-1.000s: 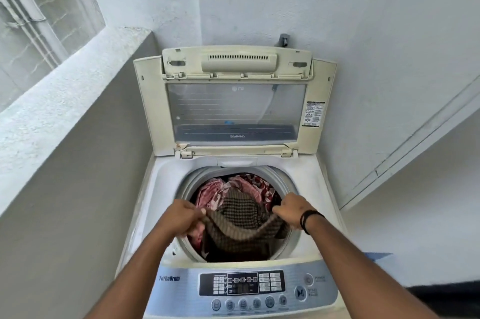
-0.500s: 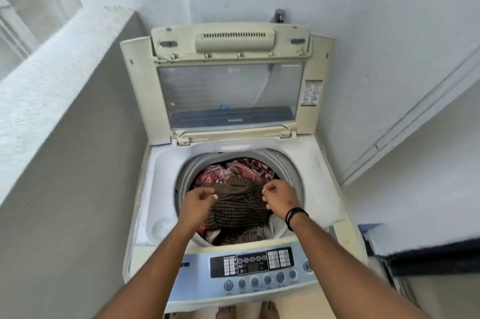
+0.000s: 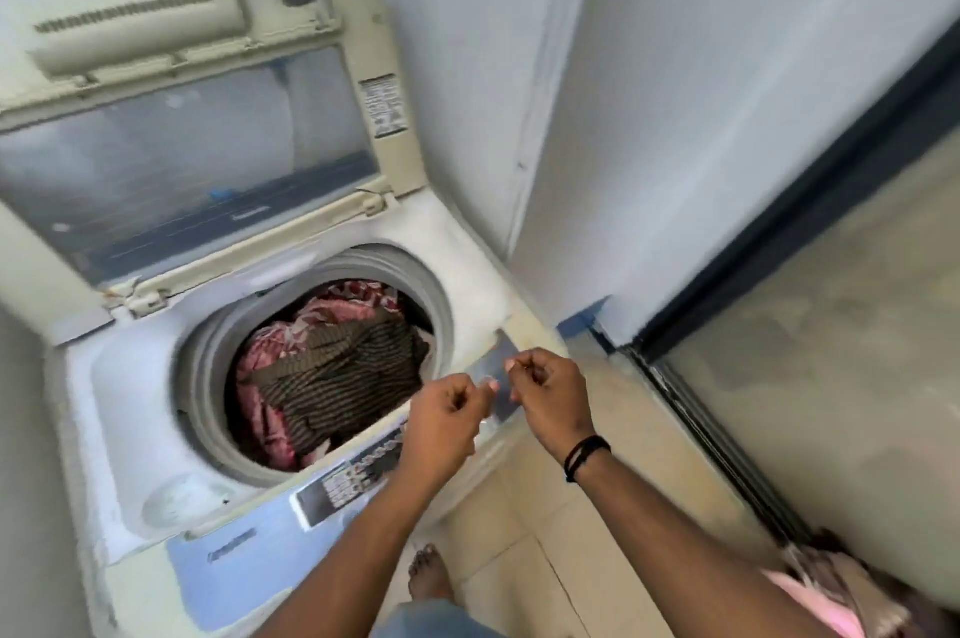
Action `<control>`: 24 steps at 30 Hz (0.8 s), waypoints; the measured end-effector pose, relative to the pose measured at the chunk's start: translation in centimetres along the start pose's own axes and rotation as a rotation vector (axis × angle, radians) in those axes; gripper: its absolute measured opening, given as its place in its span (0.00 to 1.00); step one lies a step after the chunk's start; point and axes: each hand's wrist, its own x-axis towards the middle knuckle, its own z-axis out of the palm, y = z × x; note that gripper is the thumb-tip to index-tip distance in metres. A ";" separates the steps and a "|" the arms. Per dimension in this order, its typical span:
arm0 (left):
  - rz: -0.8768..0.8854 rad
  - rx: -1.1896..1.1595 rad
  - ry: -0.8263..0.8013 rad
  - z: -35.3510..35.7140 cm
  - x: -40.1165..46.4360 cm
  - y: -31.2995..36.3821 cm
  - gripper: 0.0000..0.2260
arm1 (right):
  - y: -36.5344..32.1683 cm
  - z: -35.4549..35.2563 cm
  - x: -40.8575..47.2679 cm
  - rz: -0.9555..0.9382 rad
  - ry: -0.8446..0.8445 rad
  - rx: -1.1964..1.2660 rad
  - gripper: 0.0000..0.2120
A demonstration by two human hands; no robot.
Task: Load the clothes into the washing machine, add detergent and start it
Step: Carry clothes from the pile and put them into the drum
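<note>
A white top-load washing machine stands at the left with its lid raised. In its drum lie a brown checked garment and a red patterned cloth. My left hand and my right hand hover side by side over the machine's right front corner, above the control panel. Both hands have loosely curled fingers and hold nothing. A black band circles my right wrist.
White walls close in behind and to the right of the machine. A dark-framed doorway runs along the right. More clothes, pink and brown, lie on the tiled floor at the bottom right. My bare foot stands by the machine.
Both hands let go of the brown checked garment, which now lies in the drum, and drew back to the right. The view swung right and down toward the floor.
</note>
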 end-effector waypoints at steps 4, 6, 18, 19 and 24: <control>0.073 0.158 -0.252 7.9 -1.7 2.1 0.13 | 4.8 -8.1 -4.7 0.094 0.154 0.087 0.07; 0.064 0.226 -0.410 12.1 -3.1 3.2 0.11 | 7.6 -12.2 -7.1 0.146 0.235 0.135 0.07; 0.206 0.521 -1.086 38.7 -21.5 5.6 0.26 | 26.3 -33.0 -25.5 0.431 0.729 0.398 0.09; 0.215 0.546 -1.115 40.0 -22.7 5.5 0.24 | 27.5 -34.1 -26.8 0.450 0.778 0.437 0.09; 0.253 0.665 -1.236 45.5 -26.6 5.3 0.21 | 32.0 -36.9 -32.0 0.571 0.959 0.601 0.10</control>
